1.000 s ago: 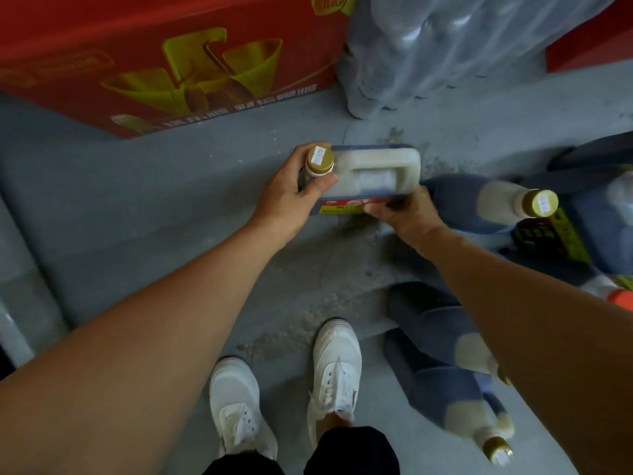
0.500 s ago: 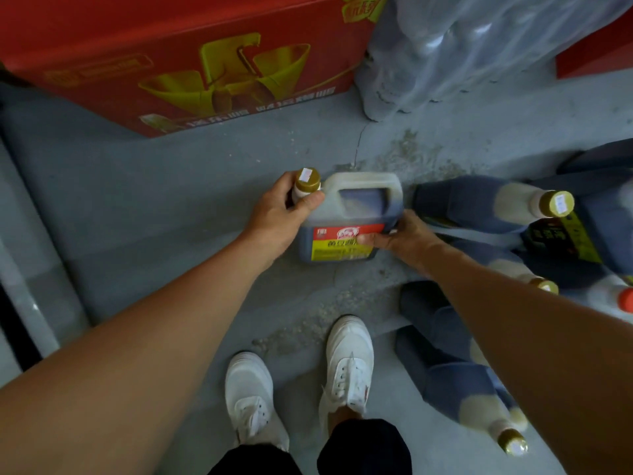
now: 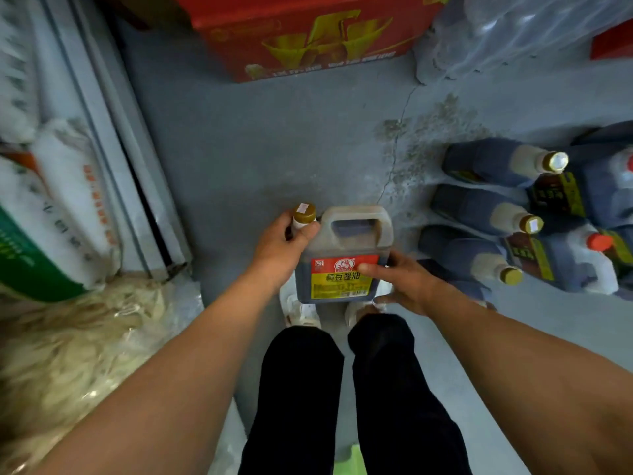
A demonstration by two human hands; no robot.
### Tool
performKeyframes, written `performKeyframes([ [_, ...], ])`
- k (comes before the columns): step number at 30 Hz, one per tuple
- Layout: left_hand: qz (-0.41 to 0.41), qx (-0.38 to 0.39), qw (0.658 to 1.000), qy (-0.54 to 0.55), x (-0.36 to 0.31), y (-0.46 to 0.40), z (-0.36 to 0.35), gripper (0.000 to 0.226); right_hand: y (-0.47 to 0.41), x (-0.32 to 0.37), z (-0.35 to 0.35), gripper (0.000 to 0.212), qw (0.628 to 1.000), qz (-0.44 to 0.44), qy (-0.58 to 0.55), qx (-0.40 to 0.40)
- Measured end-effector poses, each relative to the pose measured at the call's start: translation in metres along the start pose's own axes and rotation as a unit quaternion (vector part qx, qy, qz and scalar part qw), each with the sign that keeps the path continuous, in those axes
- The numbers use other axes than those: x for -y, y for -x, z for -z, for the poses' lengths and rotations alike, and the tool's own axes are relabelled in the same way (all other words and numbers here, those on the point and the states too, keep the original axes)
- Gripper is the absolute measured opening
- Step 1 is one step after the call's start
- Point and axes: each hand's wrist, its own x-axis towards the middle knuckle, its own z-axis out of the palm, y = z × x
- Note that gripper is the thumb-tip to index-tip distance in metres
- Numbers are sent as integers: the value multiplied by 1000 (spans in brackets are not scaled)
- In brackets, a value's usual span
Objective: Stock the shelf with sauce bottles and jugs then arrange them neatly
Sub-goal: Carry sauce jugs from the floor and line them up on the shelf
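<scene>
Above shoes, jug (image 3: 342,262) upright; cap (image 3: 304,213) up

On the jug (image 3: 342,255) you hold, the label (image 3: 342,277) reads 黄豆酱油 in dark characters on a yellow band, under a red band with a round white emblem and a small white square mark at its left; the fine print below is too small for you to read. The gold cap (image 3: 304,213) carries a small pale sticker, unreadable. The red carton (image 3: 308,32) ahead of you shows a line of white characters along its lower edge, blurred beyond reading. The white sacks (image 3: 68,186) at your left bear orange characters, also blurred
</scene>
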Motion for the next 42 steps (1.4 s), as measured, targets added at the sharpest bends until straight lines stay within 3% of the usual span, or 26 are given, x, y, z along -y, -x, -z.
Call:
performKeyframes([
  [5,-5,-15,1000,2,-3,47,24,11,52,0,-32,62,1000,-4,-4,-14],
  [9,-26,-33,999,6,-14,82,37,22,88,7,-50,50,1000,7,6,-27],
  [13,-46,-58,997,30,-27,127,51,26,135,27,-61,61,998,30,61,-12],
  [19,-106,-126,984,74,-64,230,84,38,233,78,-83,48,974,137,179,-3],
  [23,-145,-194,965,99,-106,320,116,44,321,125,-114,30,947,222,227,49],
  [29,-205,-315,915,148,-170,470,176,57,451,191,-182,40,881,352,288,126],
  [33,-277,-390,859,181,-203,578,214,27,543,221,-239,32,833,428,289,201],
  [38,-308,-502,776,226,-218,712,252,53,650,238,-318,52,748,524,306,268],
  [42,-339,-571,711,232,-201,806,276,49,723,223,-384,37,701,550,310,332],
])
